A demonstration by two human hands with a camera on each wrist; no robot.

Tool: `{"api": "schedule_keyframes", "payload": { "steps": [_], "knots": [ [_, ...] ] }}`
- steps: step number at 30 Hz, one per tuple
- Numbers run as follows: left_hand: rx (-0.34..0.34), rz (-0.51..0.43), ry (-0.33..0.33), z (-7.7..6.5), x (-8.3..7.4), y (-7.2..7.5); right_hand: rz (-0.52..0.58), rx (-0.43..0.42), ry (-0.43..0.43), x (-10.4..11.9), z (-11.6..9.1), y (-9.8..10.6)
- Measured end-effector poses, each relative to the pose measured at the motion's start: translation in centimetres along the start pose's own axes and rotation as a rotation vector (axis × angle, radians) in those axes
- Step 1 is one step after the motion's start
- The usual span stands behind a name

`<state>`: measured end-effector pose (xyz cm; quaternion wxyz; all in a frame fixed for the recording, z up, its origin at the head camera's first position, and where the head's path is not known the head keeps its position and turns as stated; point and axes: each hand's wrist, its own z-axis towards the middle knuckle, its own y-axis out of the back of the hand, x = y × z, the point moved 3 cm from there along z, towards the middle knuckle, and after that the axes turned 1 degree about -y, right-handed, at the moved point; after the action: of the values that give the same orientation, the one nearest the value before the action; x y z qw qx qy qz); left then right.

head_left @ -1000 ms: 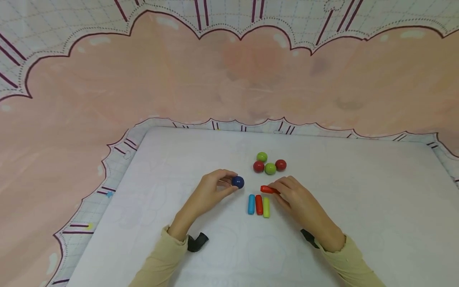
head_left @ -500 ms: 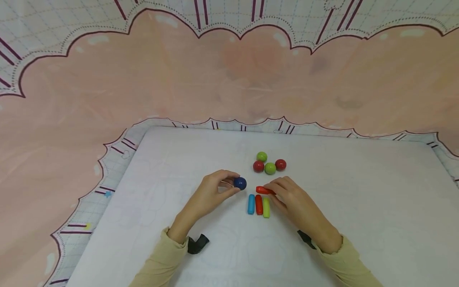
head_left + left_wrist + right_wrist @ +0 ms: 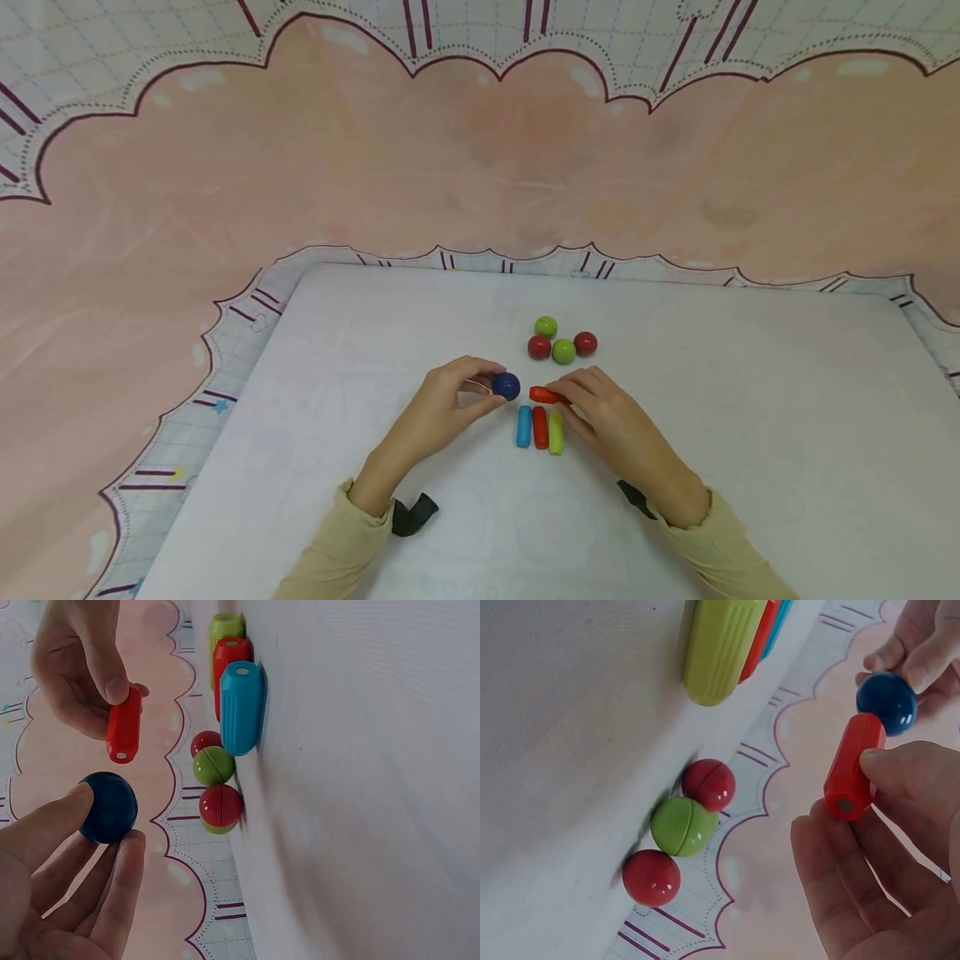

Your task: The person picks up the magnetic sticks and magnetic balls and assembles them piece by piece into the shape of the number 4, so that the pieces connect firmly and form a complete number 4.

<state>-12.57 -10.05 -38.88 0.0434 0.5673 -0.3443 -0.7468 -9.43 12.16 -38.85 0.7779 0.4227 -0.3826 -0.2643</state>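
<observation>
My left hand (image 3: 448,402) pinches a dark blue ball (image 3: 506,386) between thumb and fingertips. Facing it, my right hand (image 3: 613,417) holds a short red rod (image 3: 545,395) by one end, its free end pointing at the ball. In the left wrist view a small gap separates the red rod (image 3: 123,727) from the blue ball (image 3: 109,808). Seen from the right wrist, the rod has a small grey disc (image 3: 844,804) in its near end. Just below the hands lie a blue rod (image 3: 523,427), another red rod (image 3: 540,427) and a yellow-green rod (image 3: 556,432), side by side.
Beyond the hands, two red balls, one at the left (image 3: 539,347) and one at the right (image 3: 586,343), sit clustered with two green balls, one nearer (image 3: 564,351) and one farther (image 3: 546,326). All rest on a white tabletop (image 3: 750,417) with a patterned cloth (image 3: 480,167) behind it.
The blue ball in my left hand has moved slightly right. My right hand has brought the red rod left, so the gap between them has narrowed.
</observation>
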Motion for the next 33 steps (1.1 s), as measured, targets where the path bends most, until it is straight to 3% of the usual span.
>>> {"api": "schedule_keyframes", "payload": {
  "steps": [33],
  "knots": [
    [0.007,0.017,-0.011,-0.05,-0.36,-0.4,0.009,-0.015,0.035,0.42,0.7,-0.15]
  ]
}}
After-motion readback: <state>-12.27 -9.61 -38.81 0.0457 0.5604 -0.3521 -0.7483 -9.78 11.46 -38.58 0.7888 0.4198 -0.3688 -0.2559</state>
